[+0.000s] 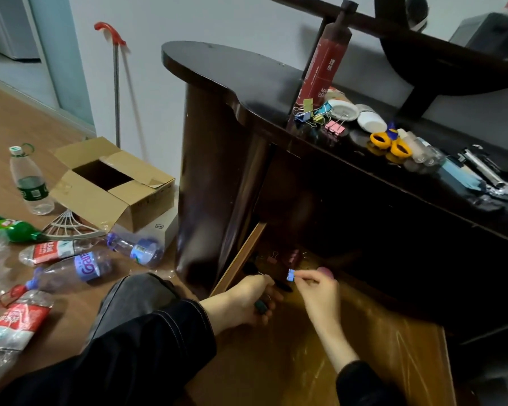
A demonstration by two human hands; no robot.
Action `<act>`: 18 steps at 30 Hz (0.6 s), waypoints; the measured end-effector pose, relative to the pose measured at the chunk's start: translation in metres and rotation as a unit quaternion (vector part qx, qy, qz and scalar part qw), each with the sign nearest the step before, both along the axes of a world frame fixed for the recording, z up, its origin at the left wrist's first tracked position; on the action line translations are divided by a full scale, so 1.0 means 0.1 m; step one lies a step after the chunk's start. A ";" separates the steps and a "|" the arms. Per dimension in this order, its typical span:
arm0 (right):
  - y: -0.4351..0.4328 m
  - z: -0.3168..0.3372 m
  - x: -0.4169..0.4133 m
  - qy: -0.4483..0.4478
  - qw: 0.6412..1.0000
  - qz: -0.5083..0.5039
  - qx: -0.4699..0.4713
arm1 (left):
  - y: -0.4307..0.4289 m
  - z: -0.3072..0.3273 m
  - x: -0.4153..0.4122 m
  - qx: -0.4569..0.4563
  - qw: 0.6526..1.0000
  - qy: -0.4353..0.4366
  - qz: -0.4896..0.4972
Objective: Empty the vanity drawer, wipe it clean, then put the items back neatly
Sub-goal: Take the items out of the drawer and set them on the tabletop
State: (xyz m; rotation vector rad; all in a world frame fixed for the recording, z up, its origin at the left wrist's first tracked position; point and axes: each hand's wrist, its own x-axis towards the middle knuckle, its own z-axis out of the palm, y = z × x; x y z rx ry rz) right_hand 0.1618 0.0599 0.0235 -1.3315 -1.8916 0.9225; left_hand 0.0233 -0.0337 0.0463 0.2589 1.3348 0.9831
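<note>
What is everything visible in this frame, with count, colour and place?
vanity drawer: one, light wood, pulled open
blue binder clip: one, blue, held over the drawer
binder clips: a pile, mixed colours, vanity top
scissors: one pair, yellow handles, vanity top
tall bottle: one, red, vanity top
cardboard box: one, brown, open on the floor
plastic bottles: several, mostly clear, floor
left hand: grips small dark items
right hand: fingers pinch the blue binder clip

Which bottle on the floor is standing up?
The green-labelled clear bottle, left of the cardboard box. The other floor bottles all lie on their sides.
</note>
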 end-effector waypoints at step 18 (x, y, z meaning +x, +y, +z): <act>0.38 -0.09 -0.42 -0.127 0.987 0.097 -0.028 | -0.05 -0.05 -0.05 -0.022 0.999 -0.034 0.005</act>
